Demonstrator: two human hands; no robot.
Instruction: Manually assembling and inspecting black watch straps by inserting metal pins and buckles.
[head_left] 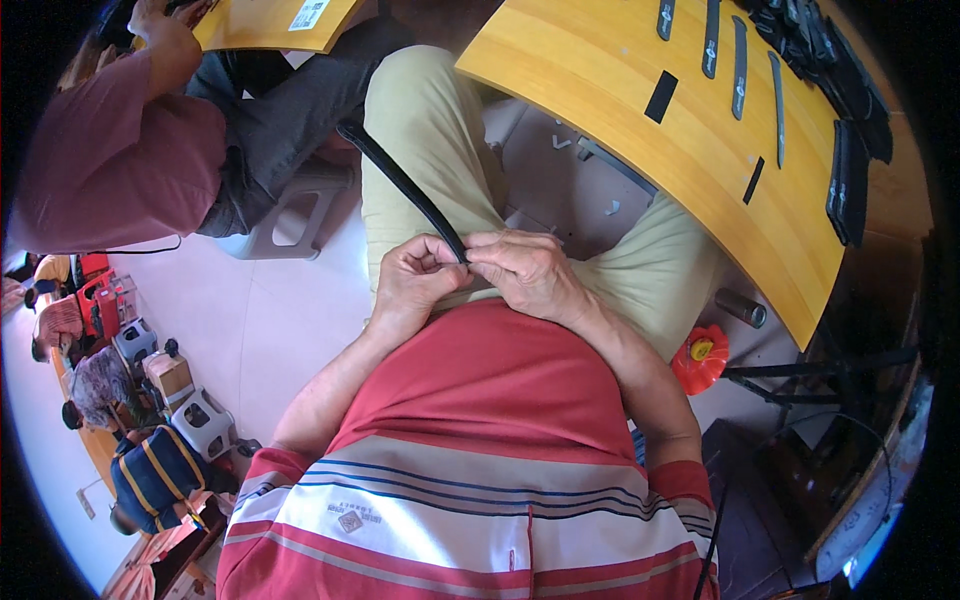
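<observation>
A long, narrow black strip (405,185) rises from my fingers and curves away to the upper left, over my thigh. Its near end is pinched between my two hands, close to my belly. My left hand (408,288) grips that end with thumb and bent fingers. From the other side my right hand (528,272) holds the same end, its fingers pressed together. The very tip of the strip is hidden by my fingertips, and its exact kind cannot be made out.
A yellow wooden table (600,75) stands ahead to the right, bearing dark grey strips (740,68), a black rectangular patch (661,96) and a black pile (815,45). A seated person (130,150) is close on the left. Below the table are a can (740,307) and a red object (700,358).
</observation>
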